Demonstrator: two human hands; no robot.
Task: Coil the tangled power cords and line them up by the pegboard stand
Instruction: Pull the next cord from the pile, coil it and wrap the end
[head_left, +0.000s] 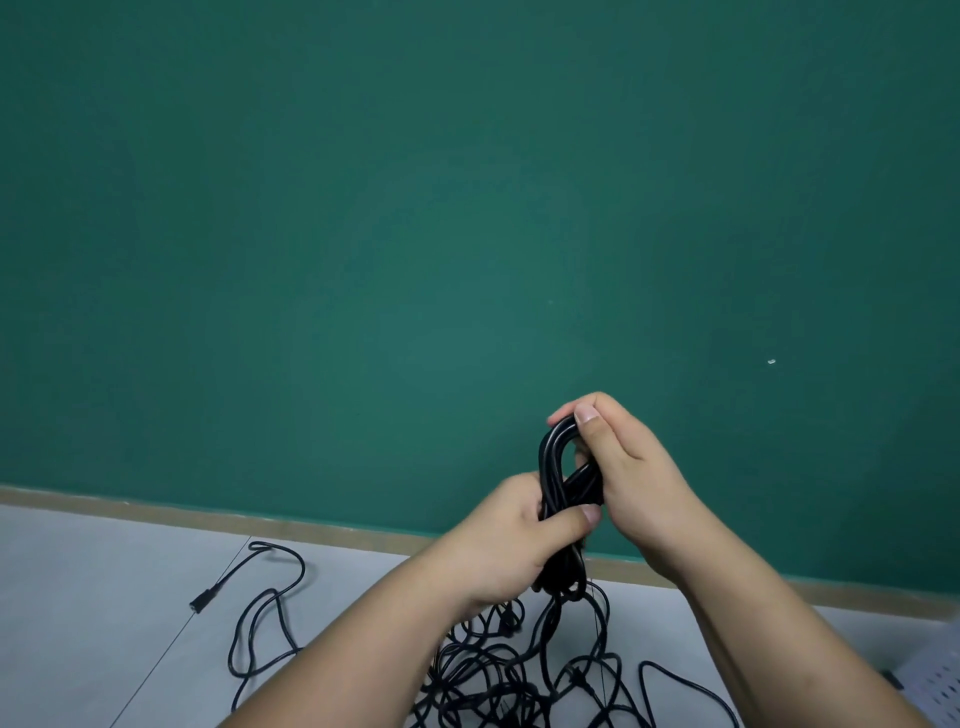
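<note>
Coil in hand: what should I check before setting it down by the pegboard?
1. Grip: ok. Left hand and right hand both hold the coil.
2. Coil free of the tangle: cannot tell; its lower end overlaps the pile.
3. Coil tied off: cannot tell; the hands cover its middle.
4. Drop spot in view: not ok; only a corner of the pegboard shows.
5. Other cords coiled: not ok; the tangle lies on the floor.

We hold both bare forearms raised before us, our left hand (511, 540) curled low around the coiled cord (548, 467), our right hand (634, 478) pinching its top loop between thumb and fingers.
</note>
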